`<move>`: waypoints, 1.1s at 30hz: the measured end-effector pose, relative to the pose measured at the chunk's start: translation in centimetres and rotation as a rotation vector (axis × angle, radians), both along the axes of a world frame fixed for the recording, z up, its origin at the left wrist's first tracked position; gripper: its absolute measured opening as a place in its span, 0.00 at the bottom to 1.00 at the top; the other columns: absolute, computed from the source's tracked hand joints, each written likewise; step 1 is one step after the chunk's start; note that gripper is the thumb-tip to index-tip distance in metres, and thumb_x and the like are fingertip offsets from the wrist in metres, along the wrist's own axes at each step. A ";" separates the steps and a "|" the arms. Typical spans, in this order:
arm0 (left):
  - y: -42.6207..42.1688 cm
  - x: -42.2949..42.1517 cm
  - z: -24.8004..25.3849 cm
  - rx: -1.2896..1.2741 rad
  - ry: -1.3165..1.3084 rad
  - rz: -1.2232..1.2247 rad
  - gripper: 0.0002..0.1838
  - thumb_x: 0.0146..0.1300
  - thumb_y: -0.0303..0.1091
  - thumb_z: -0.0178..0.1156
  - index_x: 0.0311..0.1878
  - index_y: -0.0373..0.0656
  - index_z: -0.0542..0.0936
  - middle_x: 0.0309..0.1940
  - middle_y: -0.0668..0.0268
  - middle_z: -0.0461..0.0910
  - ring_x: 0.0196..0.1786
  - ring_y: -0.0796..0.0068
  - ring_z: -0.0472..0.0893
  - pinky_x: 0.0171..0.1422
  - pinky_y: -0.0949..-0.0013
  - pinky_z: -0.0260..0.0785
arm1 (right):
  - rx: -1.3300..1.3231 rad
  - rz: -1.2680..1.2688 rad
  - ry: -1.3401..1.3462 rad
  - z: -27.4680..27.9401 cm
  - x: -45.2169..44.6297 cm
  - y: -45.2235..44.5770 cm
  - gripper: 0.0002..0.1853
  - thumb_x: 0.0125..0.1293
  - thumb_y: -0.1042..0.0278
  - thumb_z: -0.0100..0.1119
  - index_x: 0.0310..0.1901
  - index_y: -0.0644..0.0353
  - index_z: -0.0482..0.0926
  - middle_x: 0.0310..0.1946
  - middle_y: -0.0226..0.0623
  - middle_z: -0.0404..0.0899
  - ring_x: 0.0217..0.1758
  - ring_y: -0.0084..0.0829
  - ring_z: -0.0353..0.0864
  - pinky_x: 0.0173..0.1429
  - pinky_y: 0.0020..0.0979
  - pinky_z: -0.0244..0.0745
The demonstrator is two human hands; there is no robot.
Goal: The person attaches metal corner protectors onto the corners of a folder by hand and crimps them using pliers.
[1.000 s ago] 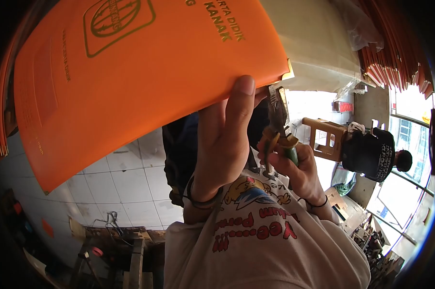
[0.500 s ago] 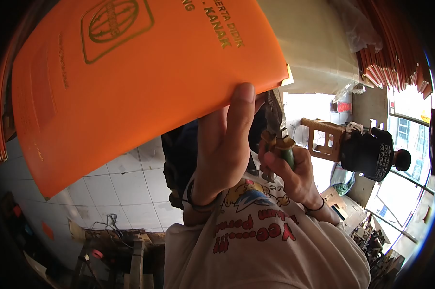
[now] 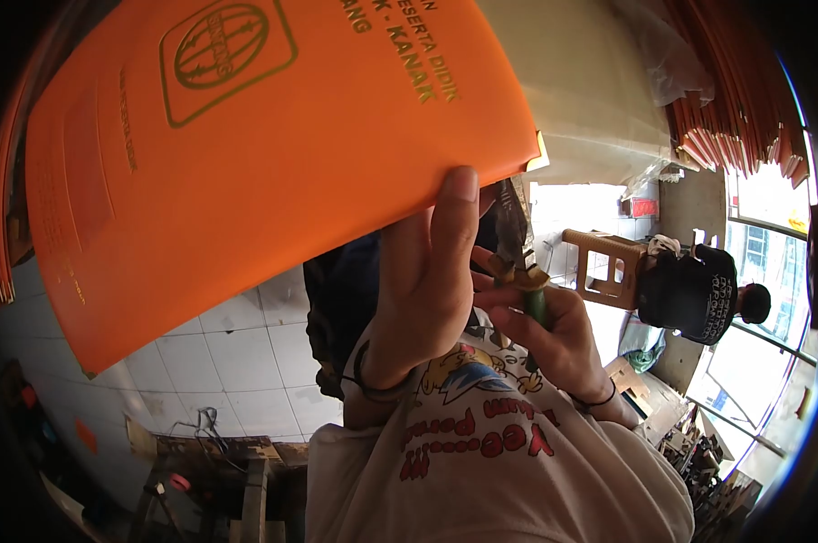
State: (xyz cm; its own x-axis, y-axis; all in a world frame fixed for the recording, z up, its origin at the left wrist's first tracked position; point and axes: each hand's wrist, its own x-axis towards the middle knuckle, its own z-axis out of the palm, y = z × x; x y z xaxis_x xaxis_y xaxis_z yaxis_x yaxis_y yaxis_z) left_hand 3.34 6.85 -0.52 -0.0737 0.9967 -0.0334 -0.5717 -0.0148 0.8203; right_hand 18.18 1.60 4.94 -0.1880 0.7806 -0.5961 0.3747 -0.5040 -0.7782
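Observation:
An orange folder (image 3: pixel 291 172) with gold lettering and a gold emblem fills the upper left of the head view. My left hand (image 3: pixel 427 271) is closed on its lower edge, thumb on the cover and the other fingers behind. At the folder's right corner sits a small shiny gold-coloured corner piece (image 3: pixel 539 152). My right hand (image 3: pixel 558 339) grips a pair of pliers (image 3: pixel 534 303) with green handles. Their dark metal jaws point up toward the folder's edge, just below that corner. The folder partly hides the jaw tips, so I cannot tell whether they touch it.
Stacks of orange folders (image 3: pixel 744 118) stand at the upper right, beside a beige surface (image 3: pixel 590 81). Another person in a black shirt (image 3: pixel 689 294) is at the right by a brown plastic stool (image 3: pixel 603 267). A wooden frame (image 3: pixel 255 489) stands lower left on the tiled floor.
The folder and my left hand have shifted slightly downward. The fingers of my right hand have loosened and spread around the pliers' handles, and that hand sits a little lower.

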 end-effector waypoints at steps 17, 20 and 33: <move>0.0 -0.2 0.4 0.002 -0.117 -0.072 0.29 0.76 0.45 0.41 0.63 0.23 0.63 0.58 0.42 0.73 0.58 0.48 0.79 0.65 0.54 0.72 | 0.137 0.011 -0.051 -0.1 -0.7 0.1 0.09 0.65 0.80 0.55 0.45 0.66 0.80 0.55 0.44 0.78 0.53 0.29 0.80 0.56 0.31 0.73; 0.0 -0.2 0.9 -0.004 -0.128 -0.070 0.29 0.76 0.46 0.41 0.63 0.23 0.63 0.58 0.42 0.73 0.58 0.47 0.79 0.66 0.53 0.72 | 0.135 -0.117 0.044 -0.6 -0.8 -0.6 0.10 0.65 0.78 0.56 0.48 0.67 0.77 0.54 0.43 0.79 0.51 0.27 0.79 0.55 0.30 0.73; -0.1 -0.2 0.7 0.008 -0.114 -0.067 0.30 0.77 0.47 0.40 0.63 0.23 0.62 0.58 0.42 0.73 0.60 0.47 0.78 0.66 0.53 0.71 | 0.001 -0.031 -0.038 -1.3 -0.7 0.7 0.11 0.67 0.63 0.56 0.43 0.62 0.72 0.31 0.33 0.75 0.35 0.23 0.72 0.43 0.30 0.70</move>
